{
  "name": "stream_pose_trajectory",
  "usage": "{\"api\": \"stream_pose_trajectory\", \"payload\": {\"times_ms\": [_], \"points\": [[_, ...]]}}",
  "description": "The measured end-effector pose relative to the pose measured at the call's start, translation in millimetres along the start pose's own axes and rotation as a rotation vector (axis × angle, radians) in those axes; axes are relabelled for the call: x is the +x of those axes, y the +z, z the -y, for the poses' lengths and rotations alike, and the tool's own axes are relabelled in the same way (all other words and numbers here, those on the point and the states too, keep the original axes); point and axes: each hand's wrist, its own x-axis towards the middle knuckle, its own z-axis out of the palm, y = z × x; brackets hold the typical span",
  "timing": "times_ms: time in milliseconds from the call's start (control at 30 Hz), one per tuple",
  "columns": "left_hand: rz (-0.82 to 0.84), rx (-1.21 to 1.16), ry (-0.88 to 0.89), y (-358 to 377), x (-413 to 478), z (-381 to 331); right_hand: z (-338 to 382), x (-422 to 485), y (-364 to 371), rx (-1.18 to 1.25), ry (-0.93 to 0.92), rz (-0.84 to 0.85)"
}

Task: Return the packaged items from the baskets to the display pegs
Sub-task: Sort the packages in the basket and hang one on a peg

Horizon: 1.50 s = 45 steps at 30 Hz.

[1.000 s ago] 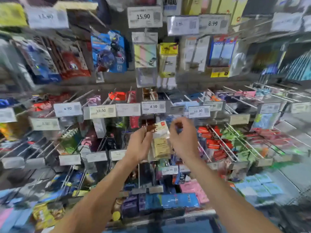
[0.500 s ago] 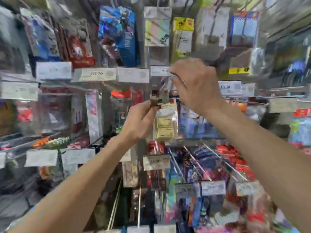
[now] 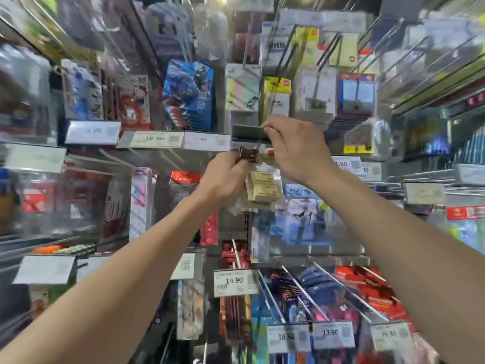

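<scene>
A clear packet of yellow blocks [image 3: 263, 189] with a brown-and-red header hangs in the middle of the head view. My left hand [image 3: 223, 178] pinches the packet's brown top corner from the left. Just above it, my right hand [image 3: 296, 151] grips a grey price-tag flap [image 3: 248, 132] at the front end of a display peg and holds it tilted up. The peg's tip is hidden behind my right hand and the flap. No basket is in view.
A wall of metal pegs with hanging packets fills the view. Price tags such as 18.90 [image 3: 154, 138] and 14.90 [image 3: 234, 281] stick out at the peg ends. Long bare peg rods [image 3: 341, 287] jut forward at lower right.
The view has risen and closed in on the shelf. My right hand went from beside the packet up to the price-tag flap and now holds it lifted. My left hand still holds the packet.
</scene>
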Motion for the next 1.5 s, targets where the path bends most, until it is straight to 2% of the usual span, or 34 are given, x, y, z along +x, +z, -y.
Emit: {"api": "stream_pose_trajectory", "payload": {"times_ms": [300, 567, 867, 1033, 1267, 1500], "points": [[-0.001, -0.095, -0.096, 12, 2, 10, -4, 0, 0, 0.030, -0.011, -0.023], [-0.022, -0.141, -0.030, 18, -1, 5, -9, 5, 2, 0.066, -0.010, -0.008], [0.050, -0.223, 0.052, 21, -28, 32, -11, 8, -3, 0.073, 0.004, 0.053], [-0.051, -0.317, 0.065, 12, -25, 27, -10, 9, -3, 0.071, 0.005, 0.052], [-0.106, -0.273, 0.072, 12, -14, 23, -8, 11, -2, 0.054, 0.008, 0.061], [-0.153, -0.334, -0.042, 17, -4, 22, -9, 14, -3, 0.046, 0.006, 0.056]]}}
